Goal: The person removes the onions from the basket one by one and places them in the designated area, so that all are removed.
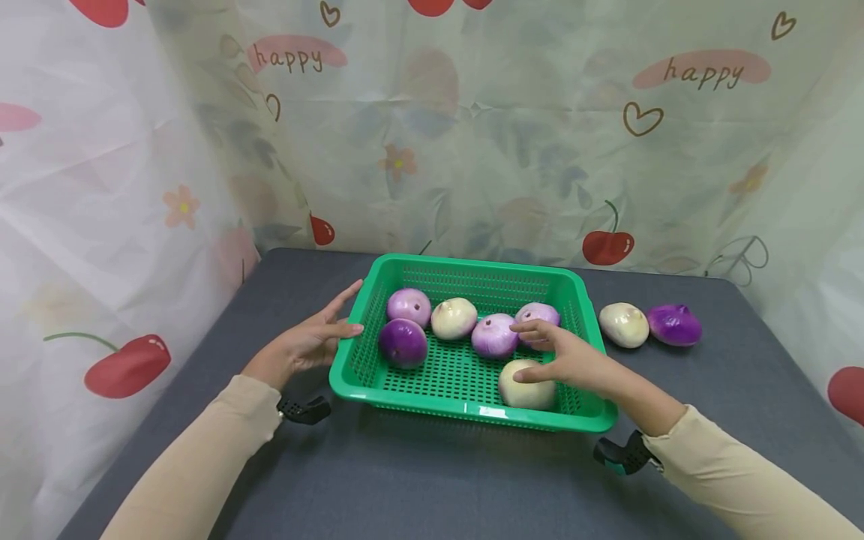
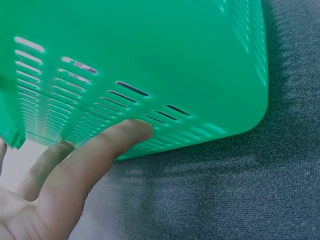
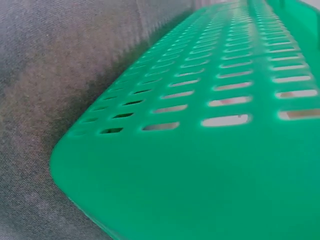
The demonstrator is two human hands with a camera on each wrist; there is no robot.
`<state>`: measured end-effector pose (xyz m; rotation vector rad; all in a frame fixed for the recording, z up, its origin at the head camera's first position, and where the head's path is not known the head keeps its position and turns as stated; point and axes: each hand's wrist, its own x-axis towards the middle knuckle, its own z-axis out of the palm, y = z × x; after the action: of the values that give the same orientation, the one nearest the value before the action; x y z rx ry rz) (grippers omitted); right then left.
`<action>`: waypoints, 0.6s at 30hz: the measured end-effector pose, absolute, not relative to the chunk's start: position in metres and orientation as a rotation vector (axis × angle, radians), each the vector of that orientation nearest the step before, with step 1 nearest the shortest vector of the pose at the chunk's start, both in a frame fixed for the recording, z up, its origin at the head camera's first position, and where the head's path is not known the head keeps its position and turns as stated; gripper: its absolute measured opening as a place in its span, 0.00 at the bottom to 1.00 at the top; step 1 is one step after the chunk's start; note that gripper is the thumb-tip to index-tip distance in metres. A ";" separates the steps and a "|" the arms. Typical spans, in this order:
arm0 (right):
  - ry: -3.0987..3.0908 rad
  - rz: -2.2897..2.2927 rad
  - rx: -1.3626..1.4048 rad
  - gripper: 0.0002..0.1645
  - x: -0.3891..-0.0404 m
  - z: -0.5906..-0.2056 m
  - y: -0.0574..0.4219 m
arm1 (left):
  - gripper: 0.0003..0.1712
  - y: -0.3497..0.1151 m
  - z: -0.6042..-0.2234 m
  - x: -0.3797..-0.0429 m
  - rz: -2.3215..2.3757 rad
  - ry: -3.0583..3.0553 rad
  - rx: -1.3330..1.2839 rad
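Note:
A green plastic basket [image 1: 418,397] with slotted walls holds several onions. My left hand [image 1: 307,345] is at its left side, thumb by the rim and fingers extended; the left wrist view shows the fingers [image 2: 95,165] against the slotted wall. Inside the basket's right half, my right hand [image 1: 574,360] spreads loosely over a white onion [image 1: 533,394], its thumb overlapping that onion. The fingertips lie in front of a light purple onion [image 1: 538,311], beside another light purple onion [image 1: 494,336]. The right hand is hidden in the right wrist view, where the basket wall [image 3: 200,175] fills most of the picture.
A white onion [image 1: 453,319], a pale purple onion [image 1: 409,307] and a dark purple onion [image 1: 403,343] lie in the basket's left half. Right of the basket, another white onion [image 1: 624,325] and a purple onion [image 1: 675,325] rest on the dark grey table [image 1: 432,480]. Printed curtains [image 1: 486,172] surround the table.

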<state>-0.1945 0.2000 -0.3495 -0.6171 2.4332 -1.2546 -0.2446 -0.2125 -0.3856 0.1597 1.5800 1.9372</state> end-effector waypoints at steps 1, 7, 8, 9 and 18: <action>2.420 -1.252 -0.611 0.42 -0.194 -0.350 0.199 | 0.50 -0.212 -0.385 -0.244 1.936 1.580 0.162; 2.319 -1.216 -0.617 0.38 -0.193 -0.355 0.196 | 0.50 -0.213 -0.386 -0.244 1.931 1.587 0.161; 2.301 -1.206 -0.627 0.37 -0.193 -0.357 0.196 | 0.50 -0.213 -0.386 -0.244 1.931 1.588 0.160; 2.282 -1.195 -0.643 0.37 -0.193 -0.359 0.195 | 0.50 -0.213 -0.386 -0.244 1.932 1.589 0.158; 2.211 -1.054 -0.689 0.42 -0.195 -0.368 0.189 | 0.50 -0.213 -0.384 -0.245 1.930 1.591 0.162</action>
<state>-0.1948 0.1888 -0.3684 -0.6886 2.2110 -1.0545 -0.2445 -0.2132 -0.3845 0.1618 1.5910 1.9298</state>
